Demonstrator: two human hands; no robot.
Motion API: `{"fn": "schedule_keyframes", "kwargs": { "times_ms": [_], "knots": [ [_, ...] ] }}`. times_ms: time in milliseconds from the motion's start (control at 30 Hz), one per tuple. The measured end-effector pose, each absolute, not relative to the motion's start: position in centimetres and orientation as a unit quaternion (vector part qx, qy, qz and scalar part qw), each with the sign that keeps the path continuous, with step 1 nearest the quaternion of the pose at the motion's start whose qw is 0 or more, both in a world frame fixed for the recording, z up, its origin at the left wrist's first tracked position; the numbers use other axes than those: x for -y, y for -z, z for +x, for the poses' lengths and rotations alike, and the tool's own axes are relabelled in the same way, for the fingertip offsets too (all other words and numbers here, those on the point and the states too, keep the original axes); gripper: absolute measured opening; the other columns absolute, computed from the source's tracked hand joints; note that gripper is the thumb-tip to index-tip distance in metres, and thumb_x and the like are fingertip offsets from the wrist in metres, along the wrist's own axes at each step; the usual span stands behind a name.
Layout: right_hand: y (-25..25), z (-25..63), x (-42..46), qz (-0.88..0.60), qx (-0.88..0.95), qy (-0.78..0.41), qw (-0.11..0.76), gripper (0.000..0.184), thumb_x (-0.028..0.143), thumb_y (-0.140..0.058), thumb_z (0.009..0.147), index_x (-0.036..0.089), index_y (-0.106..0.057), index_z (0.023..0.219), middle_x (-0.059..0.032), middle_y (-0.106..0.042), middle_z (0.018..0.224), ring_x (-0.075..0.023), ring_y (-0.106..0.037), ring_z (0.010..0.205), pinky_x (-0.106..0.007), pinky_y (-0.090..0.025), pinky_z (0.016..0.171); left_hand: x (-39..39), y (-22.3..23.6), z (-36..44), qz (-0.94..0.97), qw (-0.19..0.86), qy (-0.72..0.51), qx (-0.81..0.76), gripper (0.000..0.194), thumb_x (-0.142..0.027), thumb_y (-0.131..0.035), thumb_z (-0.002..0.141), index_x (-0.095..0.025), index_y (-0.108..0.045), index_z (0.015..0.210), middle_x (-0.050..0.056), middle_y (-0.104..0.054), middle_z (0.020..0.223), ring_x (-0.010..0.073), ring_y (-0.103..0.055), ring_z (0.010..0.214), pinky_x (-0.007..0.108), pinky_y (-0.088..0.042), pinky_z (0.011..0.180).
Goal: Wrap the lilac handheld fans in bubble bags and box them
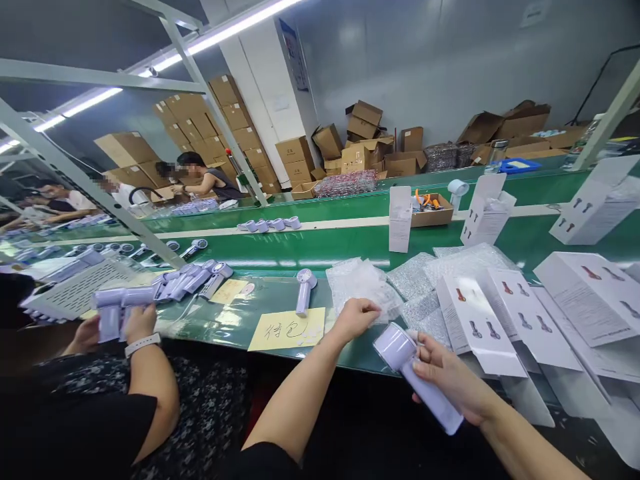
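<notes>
Plainly, a carton [434, 219] beyond the held device [436, 395] contains orange-handled tools [423, 201].

- A factory is showing here, most likely an assembly and packing line.
- A long green table [220, 327] is running across the room, and several people [220, 179] are working along it.
- Many matching lilac gadgets [186, 283] are lying on it in rows and heaps.
- White boxes [477, 320], printed with pictures of similar gadgets, are standing open near bubble bags [420, 280].
- A yellow card [261, 339] is bearing handwritten characters, 待包, "to be packed".
- A small carton is holding orange-handled tools [427, 201].
- Brown cartons [193, 127] are piling up along the back wall [395, 67].
- Tube lights [240, 25] are glowing above metal frames [215, 110].
</notes>
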State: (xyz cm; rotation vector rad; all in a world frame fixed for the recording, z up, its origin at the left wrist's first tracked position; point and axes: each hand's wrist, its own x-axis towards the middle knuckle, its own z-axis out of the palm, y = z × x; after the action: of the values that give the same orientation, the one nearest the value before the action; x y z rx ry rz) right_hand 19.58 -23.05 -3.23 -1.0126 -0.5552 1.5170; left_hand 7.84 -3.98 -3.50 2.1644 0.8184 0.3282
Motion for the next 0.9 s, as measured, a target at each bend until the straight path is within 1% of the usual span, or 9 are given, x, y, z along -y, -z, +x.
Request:
{"fn": "schedule_keyframes", "kwargs": {
  "times_ms": [100,267,367,433,500,633,733,800,900],
  "knots": [
    [2.4,20.3,22.0,-0.403,0.213,-0.681,0.574,0.077,0.031,-0.074,0.07,0.034,-0.031,0.134,0.0014,-0.057,0.085,-0.0149,-0.057,0.066,-0.03,-0.055,0.053,5.8,2.6,7.7,0.815,0.468,-0.206,-0.273,0.017,-0.022,-0.056,0.074,-0.016,-0.07,0.081,0.003,-0.067,0.079,0.0153,-0.06,0.076,0.025,-0.045,0.07],
    [1.5,21.0,21.5,-0.399,0.213,-0.682,0.575,0.058,0.029,-0.065,0.076,0.025,-0.043,0.129,-0.0023,-0.059,0.078,-0.0187,-0.06,0.071,-0.026,-0.053,0.045,7.0,2.8,7.5,0.715,0.602,-0.234,-0.269,0.008,-0.021,-0.06,0.068,-0.014,-0.064,0.069,0.0,-0.059,0.066,0.0117,-0.051,0.063,0.023,-0.039,0.062],
    [1.9,21.2,21.7,-0.465,0.198,-0.652,0.566,0.053,0.033,-0.064,0.078,0.026,-0.043,0.126,-0.0015,-0.06,0.075,-0.0164,-0.06,0.062,-0.026,-0.053,0.046,7.1,2.8,7.6,0.583,0.685,-0.304,-0.314,0.014,-0.026,-0.064,0.067,-0.013,-0.058,0.068,-0.002,-0.051,0.059,0.0076,-0.042,0.053,0.021,-0.033,0.055],
    [2.3,21.1,21.8,-0.496,0.193,-0.634,0.561,0.05,0.036,-0.063,0.079,0.027,-0.043,0.124,0.0008,-0.058,0.072,-0.0133,-0.057,0.054,-0.026,-0.053,0.046,7.4,2.3,7.6,0.575,0.691,-0.318,-0.301,0.016,-0.028,-0.064,0.069,-0.014,-0.056,0.069,-0.003,-0.048,0.059,0.0071,-0.04,0.053,0.021,-0.032,0.055],
    [2.6,20.9,21.9,-0.509,0.198,-0.617,0.566,0.048,0.038,-0.065,0.078,0.028,-0.044,0.12,0.002,-0.057,0.076,-0.0117,-0.055,0.051,-0.027,-0.053,0.046,7.7,1.5,7.4,0.654,0.639,-0.306,-0.266,0.013,-0.026,-0.061,0.073,-0.014,-0.056,0.071,-0.001,-0.05,0.064,0.0091,-0.044,0.059,0.022,-0.035,0.059],
    [2.3,20.5,22.0,-0.491,0.203,-0.598,0.6,0.044,0.036,-0.071,0.072,0.03,-0.049,0.11,0.0005,-0.057,0.102,-0.0107,-0.054,0.06,-0.026,-0.054,0.043,7.7,0.2,6.3,0.855,0.412,-0.259,-0.179,0.013,-0.02,-0.05,0.083,-0.017,-0.06,0.075,0.003,-0.054,0.072,0.0139,-0.05,0.071,0.027,-0.039,0.069],
    [2.0,20.5,22.0,-0.476,0.18,-0.59,0.627,0.061,0.034,-0.073,0.068,0.036,-0.044,0.122,0.0,-0.054,0.114,-0.0124,-0.056,0.066,-0.026,-0.055,0.041,7.8,0.6,5.2,0.903,0.329,-0.234,-0.149,0.017,-0.019,-0.044,0.086,-0.018,-0.06,0.082,0.005,-0.058,0.076,0.0155,-0.053,0.075,0.028,-0.042,0.071],
    [2.1,20.5,22.1,-0.486,0.157,-0.592,0.624,0.07,0.033,-0.074,0.068,0.037,-0.039,0.128,-0.001,-0.055,0.11,-0.0125,-0.058,0.062,-0.028,-0.056,0.042,8.5,1.5,4.8,0.911,0.3,-0.239,-0.149,0.017,-0.017,-0.043,0.086,-0.018,-0.06,0.084,0.005,-0.058,0.076,0.0157,-0.054,0.073,0.028,-0.043,0.069],
    [2.4,20.1,22.2,-0.494,0.138,-0.607,0.607,0.062,0.033,-0.073,0.07,0.032,-0.043,0.125,0.0002,-0.057,0.092,-0.0113,-0.056,0.052,-0.03,-0.055,0.043,10.4,2.8,4.6,0.92,0.227,-0.284,-0.147,0.017,-0.015,-0.042,0.084,-0.018,-0.059,0.084,0.006,-0.055,0.071,0.017,-0.052,0.068,0.029,-0.042,0.063]
  ]
}}
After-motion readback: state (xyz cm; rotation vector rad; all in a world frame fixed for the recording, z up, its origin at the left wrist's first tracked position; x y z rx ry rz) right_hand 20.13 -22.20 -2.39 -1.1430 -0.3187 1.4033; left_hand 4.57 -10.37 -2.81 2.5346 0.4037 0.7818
